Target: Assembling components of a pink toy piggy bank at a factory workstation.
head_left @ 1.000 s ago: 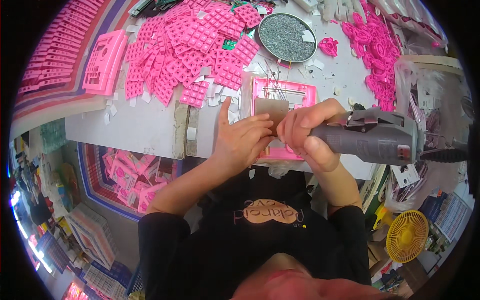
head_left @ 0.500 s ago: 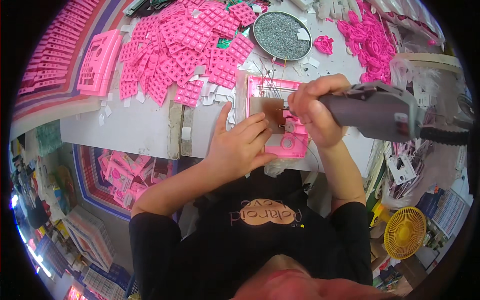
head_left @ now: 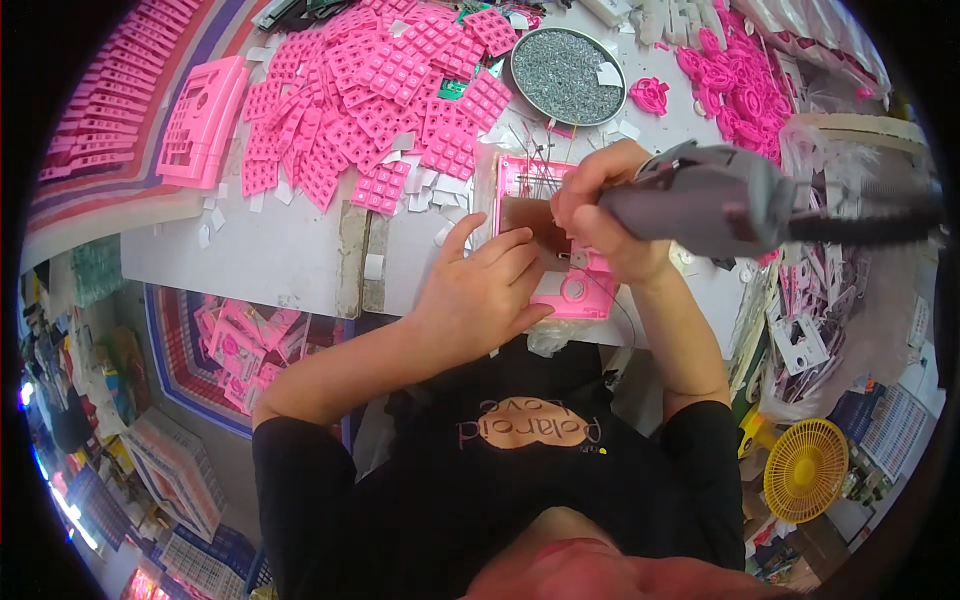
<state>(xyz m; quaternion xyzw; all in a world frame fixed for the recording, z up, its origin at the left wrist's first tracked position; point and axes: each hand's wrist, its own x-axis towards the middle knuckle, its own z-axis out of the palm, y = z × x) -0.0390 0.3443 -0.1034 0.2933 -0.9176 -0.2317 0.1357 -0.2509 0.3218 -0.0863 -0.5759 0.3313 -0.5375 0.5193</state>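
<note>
On the table in front of me lies a pink plastic casing with a brown circuit board and several thin wires in it. My right hand is wrapped round a dark grey electric screwdriver, held tilted nearly flat, its front end over the board. The tip is hidden by my fingers. My left hand holds nothing; its fingers are spread, the fingertips resting on the board and the thumb at the casing's near edge.
Pink keypads lie heaped at the far left among white paper scraps, beside a pink housing. Beyond the casing stands a round tray of small metal screws. Pink rings are piled far right. A basket of pink parts sits below left.
My right hand and the screwdriver have shifted left and slightly toward the far side, over the board. The left hand stays in nearly the same place.
</note>
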